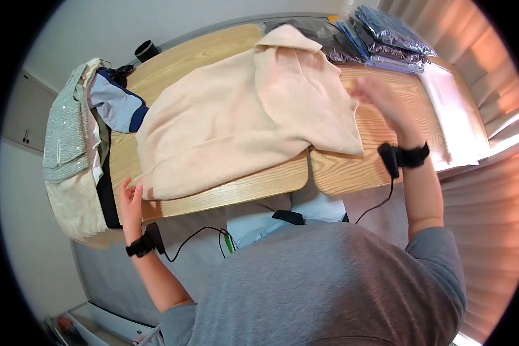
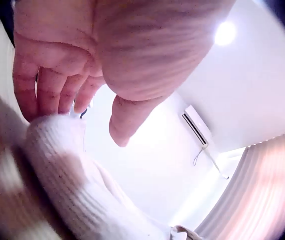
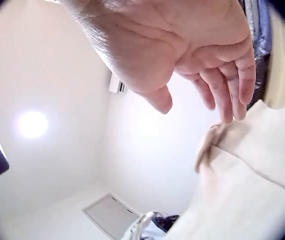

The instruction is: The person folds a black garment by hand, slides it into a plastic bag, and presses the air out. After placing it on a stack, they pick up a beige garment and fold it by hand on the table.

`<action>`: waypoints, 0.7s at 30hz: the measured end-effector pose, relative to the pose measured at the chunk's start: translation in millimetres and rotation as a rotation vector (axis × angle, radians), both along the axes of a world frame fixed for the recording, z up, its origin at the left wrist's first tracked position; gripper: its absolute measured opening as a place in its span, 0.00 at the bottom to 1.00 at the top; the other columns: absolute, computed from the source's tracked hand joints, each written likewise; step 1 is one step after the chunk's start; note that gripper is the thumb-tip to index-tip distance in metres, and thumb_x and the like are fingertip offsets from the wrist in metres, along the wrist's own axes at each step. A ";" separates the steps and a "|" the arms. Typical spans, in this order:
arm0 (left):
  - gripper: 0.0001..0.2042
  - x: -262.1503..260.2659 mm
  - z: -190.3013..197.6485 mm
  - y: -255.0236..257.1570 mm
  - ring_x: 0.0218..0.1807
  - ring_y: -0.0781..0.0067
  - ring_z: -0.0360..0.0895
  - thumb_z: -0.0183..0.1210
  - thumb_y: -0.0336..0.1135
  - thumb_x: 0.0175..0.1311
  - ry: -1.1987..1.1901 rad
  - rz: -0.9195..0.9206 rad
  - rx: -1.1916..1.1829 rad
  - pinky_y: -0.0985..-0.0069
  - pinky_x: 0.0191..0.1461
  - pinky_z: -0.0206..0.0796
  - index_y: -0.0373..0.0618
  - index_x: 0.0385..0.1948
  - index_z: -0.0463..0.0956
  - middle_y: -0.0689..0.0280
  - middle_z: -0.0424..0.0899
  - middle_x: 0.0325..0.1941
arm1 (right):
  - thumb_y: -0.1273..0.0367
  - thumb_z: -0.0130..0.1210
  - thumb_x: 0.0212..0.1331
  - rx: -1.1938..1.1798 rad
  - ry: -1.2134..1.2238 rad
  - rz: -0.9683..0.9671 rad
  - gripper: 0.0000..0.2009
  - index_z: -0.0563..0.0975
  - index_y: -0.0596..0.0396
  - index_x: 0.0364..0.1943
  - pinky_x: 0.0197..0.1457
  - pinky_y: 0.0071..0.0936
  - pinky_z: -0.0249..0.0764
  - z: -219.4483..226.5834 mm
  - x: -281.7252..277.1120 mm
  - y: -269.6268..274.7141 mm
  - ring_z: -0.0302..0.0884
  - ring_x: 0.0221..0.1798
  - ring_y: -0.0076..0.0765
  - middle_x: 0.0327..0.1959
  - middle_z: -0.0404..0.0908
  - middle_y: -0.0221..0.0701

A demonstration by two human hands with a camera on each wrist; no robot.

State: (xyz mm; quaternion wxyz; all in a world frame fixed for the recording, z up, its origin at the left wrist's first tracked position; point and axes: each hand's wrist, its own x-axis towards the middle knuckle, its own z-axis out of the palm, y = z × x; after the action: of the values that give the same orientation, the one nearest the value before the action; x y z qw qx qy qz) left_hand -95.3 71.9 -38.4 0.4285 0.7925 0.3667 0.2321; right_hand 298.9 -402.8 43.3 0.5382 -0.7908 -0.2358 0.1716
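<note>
A cream knit sweater [image 1: 207, 121] lies spread over the wooden table, its upper right part folded over on itself. My left hand [image 1: 131, 202] is at the sweater's lower left corner, the thumb held apart from the fingers. In the left wrist view those fingertips are right at the ribbed edge [image 2: 77, 175], partly hidden behind it. Off the sweater's right side, my right hand [image 1: 383, 104] is raised over the table, holding nothing. Seen from the right wrist, its fingers are loosely extended and overlap the sweater's edge [image 3: 252, 165].
Clothes, including a sequined grey garment [image 1: 66, 132] and a light blue one with navy trim [image 1: 115, 104], are heaped at the left end. Several plastic-wrapped garments [image 1: 386, 43] are stacked at the back right, near a white sheet [image 1: 452, 109]. A black cup-like object [image 1: 146, 51] stands at the back.
</note>
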 end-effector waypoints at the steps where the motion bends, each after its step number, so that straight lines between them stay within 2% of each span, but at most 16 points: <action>1: 0.21 -6.2 1.1 -6.4 0.39 0.81 0.71 0.55 0.33 0.65 -0.017 -0.013 -0.076 0.83 0.43 0.62 0.38 0.58 0.64 0.67 0.77 0.36 | 0.58 0.50 0.64 -0.062 0.011 0.053 0.17 0.77 0.61 0.43 0.48 0.25 0.70 -18.2 -9.1 -7.5 0.77 0.41 0.26 0.37 0.81 0.32; 2: 0.22 -9.9 1.3 -12.0 0.40 0.81 0.72 0.55 0.33 0.65 -0.033 -0.022 -0.151 0.83 0.45 0.62 0.36 0.58 0.63 0.66 0.78 0.38 | 0.58 0.51 0.64 -0.122 0.022 0.110 0.17 0.78 0.61 0.39 0.46 0.24 0.70 -29.5 -21.1 -13.8 0.76 0.38 0.25 0.33 0.81 0.31; 4: 0.22 -8.7 -1.1 -22.2 0.43 0.80 0.72 0.56 0.32 0.64 -0.078 -0.020 -0.216 0.82 0.48 0.63 0.35 0.57 0.64 0.65 0.78 0.42 | 0.59 0.54 0.62 -0.210 0.054 0.024 0.15 0.79 0.60 0.37 0.43 0.22 0.70 -37.3 -55.0 -10.9 0.75 0.33 0.23 0.27 0.79 0.27; 5: 0.21 -9.8 -1.0 -24.8 0.46 0.79 0.73 0.56 0.31 0.63 -0.133 -0.014 -0.272 0.81 0.51 0.63 0.33 0.56 0.64 0.63 0.78 0.45 | 0.63 0.59 0.57 -0.175 0.099 -0.018 0.13 0.79 0.60 0.36 0.41 0.23 0.70 -40.4 -65.5 -9.0 0.74 0.32 0.24 0.27 0.78 0.28; 6: 0.21 -11.0 -1.7 -23.3 0.46 0.79 0.73 0.56 0.31 0.63 -0.126 -0.004 -0.269 0.81 0.51 0.63 0.33 0.56 0.64 0.63 0.78 0.45 | 0.63 0.59 0.57 -0.174 0.106 -0.008 0.13 0.79 0.60 0.36 0.41 0.23 0.70 -49.1 -67.0 -9.1 0.74 0.32 0.24 0.27 0.78 0.28; 8: 0.18 -8.3 -1.3 -17.3 0.49 0.79 0.73 0.54 0.30 0.64 -0.043 -0.136 -0.298 0.81 0.54 0.62 0.33 0.54 0.67 0.62 0.78 0.50 | 0.65 0.61 0.54 -0.123 -0.215 0.051 0.12 0.76 0.60 0.36 0.39 0.24 0.70 -68.0 -67.1 -9.3 0.73 0.32 0.27 0.29 0.77 0.31; 9: 0.15 -2.2 5.0 -26.4 0.48 0.80 0.73 0.53 0.32 0.66 -0.059 -0.145 -0.304 0.80 0.54 0.62 0.34 0.51 0.70 0.65 0.79 0.48 | 0.65 0.61 0.54 -0.118 -0.213 0.061 0.12 0.76 0.60 0.36 0.39 0.24 0.70 -67.8 -70.2 -6.0 0.73 0.32 0.27 0.29 0.77 0.31; 11: 0.15 1.8 -2.0 -27.8 0.48 0.79 0.74 0.53 0.33 0.67 -0.122 -0.130 -0.287 0.80 0.54 0.63 0.36 0.51 0.71 0.65 0.79 0.48 | 0.66 0.62 0.51 -0.243 -0.361 -0.069 0.14 0.73 0.60 0.36 0.39 0.30 0.72 -64.1 -80.1 0.8 0.76 0.34 0.36 0.32 0.78 0.39; 12: 0.15 3.0 -6.7 -27.8 0.48 0.79 0.74 0.52 0.34 0.67 -0.187 -0.125 -0.272 0.80 0.54 0.63 0.37 0.51 0.71 0.66 0.79 0.47 | 0.66 0.62 0.51 -0.239 -0.360 -0.061 0.14 0.73 0.60 0.36 0.39 0.30 0.72 -62.4 -85.5 4.7 0.76 0.34 0.36 0.32 0.78 0.39; 14: 0.14 1.8 -10.4 -29.3 0.48 0.79 0.73 0.52 0.35 0.68 -0.226 -0.119 -0.231 0.80 0.54 0.62 0.38 0.50 0.71 0.67 0.80 0.46 | 0.63 0.63 0.51 -0.492 -0.504 -0.213 0.17 0.71 0.59 0.36 0.39 0.35 0.73 -58.9 -96.4 11.8 0.77 0.34 0.44 0.30 0.78 0.42; 17: 0.11 0.7 -8.6 -41.1 0.40 0.84 0.71 0.52 0.34 0.68 -0.292 -0.077 -0.128 0.83 0.46 0.63 0.39 0.47 0.71 0.69 0.78 0.39 | 0.61 0.63 0.49 -0.605 -0.639 -0.281 0.17 0.72 0.58 0.35 0.38 0.38 0.72 -54.5 -104.1 13.7 0.77 0.33 0.48 0.28 0.78 0.42; 18: 0.11 0.0 -7.7 -43.2 0.40 0.84 0.71 0.52 0.34 0.68 -0.291 -0.062 -0.118 0.83 0.46 0.63 0.39 0.47 0.71 0.69 0.78 0.39 | 0.61 0.63 0.49 -0.593 -0.641 -0.268 0.17 0.72 0.58 0.35 0.38 0.38 0.72 -55.8 -102.7 9.5 0.77 0.33 0.48 0.28 0.78 0.42; 20: 0.12 -4.0 -10.5 -42.2 0.40 0.84 0.71 0.52 0.35 0.68 -0.329 -0.076 -0.136 0.84 0.46 0.63 0.39 0.47 0.71 0.69 0.78 0.40 | 0.60 0.63 0.49 -0.592 -0.550 -0.100 0.17 0.74 0.58 0.33 0.36 0.37 0.72 -58.1 -94.4 -4.2 0.77 0.30 0.46 0.25 0.78 0.40; 21: 0.12 -6.5 -13.7 -39.4 0.41 0.83 0.71 0.52 0.35 0.68 -0.305 -0.074 -0.164 0.82 0.47 0.64 0.38 0.48 0.70 0.68 0.78 0.41 | 0.61 0.59 0.54 -0.619 -0.317 -0.075 0.14 0.75 0.60 0.31 0.32 0.28 0.69 -49.0 -93.8 -4.7 0.74 0.27 0.34 0.23 0.76 0.38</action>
State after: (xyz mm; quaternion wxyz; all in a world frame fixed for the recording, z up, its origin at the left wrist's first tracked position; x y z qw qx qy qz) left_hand -101.8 32.4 -52.1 0.5505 0.7235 0.2858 0.3028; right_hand 205.1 -407.5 -5.7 0.2355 -0.9414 -0.2239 0.0904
